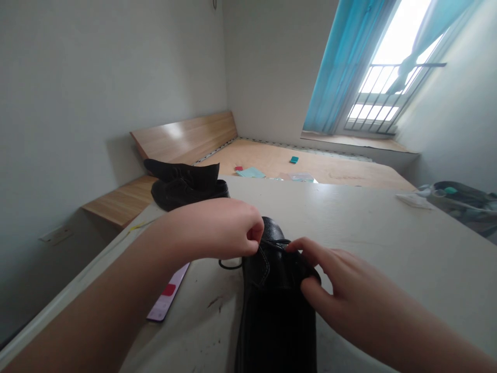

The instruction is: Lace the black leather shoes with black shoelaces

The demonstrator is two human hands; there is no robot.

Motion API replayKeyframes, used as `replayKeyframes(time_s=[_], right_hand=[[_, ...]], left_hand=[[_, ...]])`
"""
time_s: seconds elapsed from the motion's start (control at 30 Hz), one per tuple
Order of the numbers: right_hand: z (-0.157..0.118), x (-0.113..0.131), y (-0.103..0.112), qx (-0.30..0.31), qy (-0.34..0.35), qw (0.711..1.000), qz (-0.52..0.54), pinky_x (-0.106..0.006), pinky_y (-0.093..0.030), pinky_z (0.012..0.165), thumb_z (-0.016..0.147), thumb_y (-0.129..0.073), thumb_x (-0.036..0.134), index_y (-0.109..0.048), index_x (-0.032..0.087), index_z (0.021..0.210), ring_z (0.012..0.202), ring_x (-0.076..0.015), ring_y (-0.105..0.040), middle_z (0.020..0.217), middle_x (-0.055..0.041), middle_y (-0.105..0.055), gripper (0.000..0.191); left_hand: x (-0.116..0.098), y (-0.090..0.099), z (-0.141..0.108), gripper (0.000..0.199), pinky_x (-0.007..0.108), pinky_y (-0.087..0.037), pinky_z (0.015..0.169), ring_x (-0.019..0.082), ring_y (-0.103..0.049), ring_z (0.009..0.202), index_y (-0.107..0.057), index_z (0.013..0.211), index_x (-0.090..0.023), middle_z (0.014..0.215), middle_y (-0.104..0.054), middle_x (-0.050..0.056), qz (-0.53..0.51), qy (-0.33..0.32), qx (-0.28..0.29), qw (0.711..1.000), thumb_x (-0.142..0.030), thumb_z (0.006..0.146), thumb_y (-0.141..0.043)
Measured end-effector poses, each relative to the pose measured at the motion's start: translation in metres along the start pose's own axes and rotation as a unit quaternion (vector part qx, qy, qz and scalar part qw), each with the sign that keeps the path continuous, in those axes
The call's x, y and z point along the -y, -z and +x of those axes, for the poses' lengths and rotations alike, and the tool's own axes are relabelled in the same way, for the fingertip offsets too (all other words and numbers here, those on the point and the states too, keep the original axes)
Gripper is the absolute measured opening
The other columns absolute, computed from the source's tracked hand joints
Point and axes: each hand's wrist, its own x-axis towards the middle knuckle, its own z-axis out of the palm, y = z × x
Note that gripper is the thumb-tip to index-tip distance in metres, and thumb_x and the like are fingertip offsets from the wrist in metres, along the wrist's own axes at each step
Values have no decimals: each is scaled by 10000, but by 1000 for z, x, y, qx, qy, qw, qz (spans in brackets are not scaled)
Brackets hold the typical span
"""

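A black leather lace-up shoe [277,331] lies on the white table before me, its toe pointing away and its opening nearest me. My left hand [233,228] is closed in a pinch at the left side of the lacing, and a loop of black shoelace [229,267] hangs out below it. The bent fingers hide what exactly is pinched, though the lace runs up to them. On the other side, my right hand [334,274] grips the shoe's right lacing flap between thumb and fingers, its index fingertip close to the crossing lace.
More black footwear [180,194] stands at the table's far left, with a dark upright piece behind it. A phone [166,295] lies beneath my left forearm on the white table [368,233]. Beyond is a wooden platform [264,150] with small items; a bag [458,197] sits right.
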Motion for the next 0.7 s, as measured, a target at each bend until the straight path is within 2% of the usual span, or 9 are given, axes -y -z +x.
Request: replayKeyframes(time_s=[0.13, 0.33, 0.43, 0.57, 0.7], right_hand=[[5, -3, 1, 9, 3, 1000, -17, -296, -353, 564, 807, -455, 172, -531, 241, 952, 652, -203, -588, 694, 7, -626, 178], [13, -9, 6, 10, -9, 999, -31, -288, -361, 561, 835, -488, 241, -524, 238, 838, 632, -184, -543, 676, 8, -588, 36], [19, -18, 12, 42, -20, 999, -4, -277, -359, 545, 855, -496, 266, -521, 230, 772, 613, -170, -517, 662, 2, -581, 94], [24, -33, 16, 97, -34, 991, 85, -245, -354, 502, 876, -524, 326, -520, 212, 753, 575, -141, -470, 649, 1, -561, 168], [25, -40, 17, 107, -36, 988, 107, -232, -354, 492, 884, -528, 339, -532, 204, 770, 574, -131, -459, 651, 5, -549, 177]], left_hand=[[0, 0, -1, 163, 259, -331, 488, 143, -567, 562, -664, 700, -213, 663, -679, -4, -7, 0, 8, 1000, -299, 770, -545], [3, 5, -6, 171, 261, -343, 498, 149, -567, 583, -646, 699, -228, 683, -688, -12, -1, 17, 8, 1000, -323, 786, -534], [4, 7, -10, 176, 266, -336, 499, 146, -564, 585, -638, 691, -223, 688, -686, -5, 3, 13, -11, 1000, -315, 786, -522], [5, 6, -13, 162, 267, -344, 511, 140, -574, 605, -656, 710, -222, 711, -690, -3, -8, -12, -26, 1000, -291, 778, -526], [4, 3, -13, 138, 251, -363, 522, 127, -579, 613, -677, 749, -254, 710, -695, -37, -30, -50, -35, 998, -260, 764, -539]])
